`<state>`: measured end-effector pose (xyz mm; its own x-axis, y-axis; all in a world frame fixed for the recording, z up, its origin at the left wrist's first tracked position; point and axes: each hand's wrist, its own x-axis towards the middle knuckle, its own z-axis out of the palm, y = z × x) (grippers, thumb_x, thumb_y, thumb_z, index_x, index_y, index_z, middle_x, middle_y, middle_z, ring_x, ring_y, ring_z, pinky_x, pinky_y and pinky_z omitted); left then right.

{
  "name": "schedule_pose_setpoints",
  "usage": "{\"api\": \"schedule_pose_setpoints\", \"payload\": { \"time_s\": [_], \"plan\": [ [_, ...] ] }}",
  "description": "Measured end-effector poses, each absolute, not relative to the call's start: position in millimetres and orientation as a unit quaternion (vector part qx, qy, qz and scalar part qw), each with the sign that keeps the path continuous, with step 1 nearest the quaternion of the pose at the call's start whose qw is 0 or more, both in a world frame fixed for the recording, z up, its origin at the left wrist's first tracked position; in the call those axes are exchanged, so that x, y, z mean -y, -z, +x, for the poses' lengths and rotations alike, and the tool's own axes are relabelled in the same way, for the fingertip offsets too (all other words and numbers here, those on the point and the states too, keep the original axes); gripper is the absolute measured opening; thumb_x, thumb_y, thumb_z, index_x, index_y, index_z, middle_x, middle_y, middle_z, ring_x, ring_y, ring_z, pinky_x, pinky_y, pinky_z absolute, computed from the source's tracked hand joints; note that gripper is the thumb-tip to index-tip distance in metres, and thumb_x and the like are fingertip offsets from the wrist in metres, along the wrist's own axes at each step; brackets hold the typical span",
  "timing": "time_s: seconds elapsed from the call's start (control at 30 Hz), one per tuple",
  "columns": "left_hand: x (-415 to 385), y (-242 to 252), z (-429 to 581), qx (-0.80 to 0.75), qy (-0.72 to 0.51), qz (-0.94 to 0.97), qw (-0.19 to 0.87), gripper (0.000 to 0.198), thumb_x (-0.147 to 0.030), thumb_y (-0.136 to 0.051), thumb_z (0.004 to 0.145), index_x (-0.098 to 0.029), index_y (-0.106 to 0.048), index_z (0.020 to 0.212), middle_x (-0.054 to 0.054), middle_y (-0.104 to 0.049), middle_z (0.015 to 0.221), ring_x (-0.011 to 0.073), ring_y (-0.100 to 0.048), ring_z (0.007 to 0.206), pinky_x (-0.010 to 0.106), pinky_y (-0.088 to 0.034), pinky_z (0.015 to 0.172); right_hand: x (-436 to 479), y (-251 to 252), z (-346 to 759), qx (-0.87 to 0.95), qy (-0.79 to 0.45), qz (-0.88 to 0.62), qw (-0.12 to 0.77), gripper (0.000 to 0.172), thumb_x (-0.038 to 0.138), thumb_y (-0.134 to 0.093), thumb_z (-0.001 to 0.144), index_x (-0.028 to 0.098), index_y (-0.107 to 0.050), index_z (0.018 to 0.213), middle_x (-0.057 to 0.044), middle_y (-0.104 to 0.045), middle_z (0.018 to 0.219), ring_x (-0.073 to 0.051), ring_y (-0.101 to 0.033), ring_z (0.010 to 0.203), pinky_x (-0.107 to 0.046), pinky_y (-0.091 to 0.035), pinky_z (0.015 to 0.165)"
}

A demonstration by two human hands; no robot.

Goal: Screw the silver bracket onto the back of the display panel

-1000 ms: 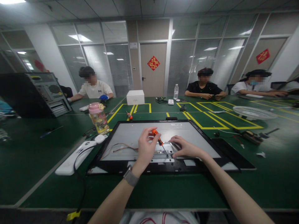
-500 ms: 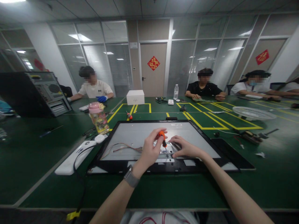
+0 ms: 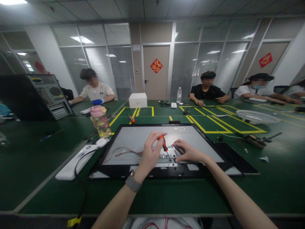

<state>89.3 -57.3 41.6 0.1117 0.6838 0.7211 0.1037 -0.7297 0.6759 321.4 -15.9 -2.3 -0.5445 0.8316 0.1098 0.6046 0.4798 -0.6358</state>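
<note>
A monitor panel [image 3: 133, 136] lies face down in a black frame on the green table in front of me. My left hand [image 3: 150, 155] pinches a small orange-handled screwdriver [image 3: 164, 143], its tip down on a metal bracket [image 3: 166, 158] near the panel's lower edge. My right hand [image 3: 188, 151] rests on the bracket just right of the tip, fingers curled and pressed onto the metal. Thin coloured wires [image 3: 121, 150] run across the panel to the bracket from the left.
A white power strip [image 3: 73, 162] with a black cable and a pink-lidded bottle [image 3: 100, 121] sit left of the panel. A computer case [image 3: 35, 95] stands far left. Another screwdriver [image 3: 131, 118], a white box [image 3: 138, 100], a fan grille [image 3: 258, 115] and three seated people are beyond.
My left hand has turned the screwdriver and shifted it slightly over the bracket. My right hand stays in place. The people across the table moved their hands.
</note>
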Motion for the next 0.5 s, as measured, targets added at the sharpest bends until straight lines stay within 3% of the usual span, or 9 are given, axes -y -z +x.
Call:
{"api": "schedule_pose_setpoints", "payload": {
  "time_s": [0.13, 0.37, 0.5],
  "plan": [
    [55.3, -41.3, 89.7, -0.311, -0.627, 0.688, 0.193, 0.015, -0.026, -0.058, 0.088, -0.022, -0.071, 0.093, 0.002, -0.053, 0.087, 0.0150, -0.057, 0.083, 0.028, -0.046, 0.080, 16.5, 1.7, 320.9, 0.831, -0.279, -0.432, 0.212, 0.072, 0.055, -0.078, 0.062, 0.020, -0.058, 0.122, -0.010, -0.048, 0.124, -0.030, -0.045, 0.119, -0.042, -0.034, 0.106],
    [54.6, -43.5, 85.3, -0.288, -0.614, 0.685, 0.265, 0.025, -0.022, -0.044, 0.095, -0.018, -0.065, 0.108, 0.006, -0.063, 0.099, 0.0180, -0.061, 0.096, 0.032, -0.046, 0.087, 14.1, 4.5, 321.5, 0.830, -0.283, -0.433, 0.208, 0.074, 0.055, -0.079, 0.061, 0.019, -0.058, 0.122, -0.010, -0.047, 0.125, -0.031, -0.044, 0.120, -0.042, -0.034, 0.106],
    [53.9, -41.1, 84.9, -0.312, -0.617, 0.689, 0.216, 0.019, -0.026, -0.056, 0.089, -0.021, -0.071, 0.099, 0.004, -0.057, 0.096, 0.0173, -0.058, 0.093, 0.030, -0.045, 0.086, 15.5, 2.8, 320.3, 0.825, -0.289, -0.436, 0.214, 0.074, 0.055, -0.079, 0.059, 0.021, -0.058, 0.121, -0.010, -0.047, 0.125, -0.031, -0.044, 0.120, -0.043, -0.033, 0.106]
  ]
}}
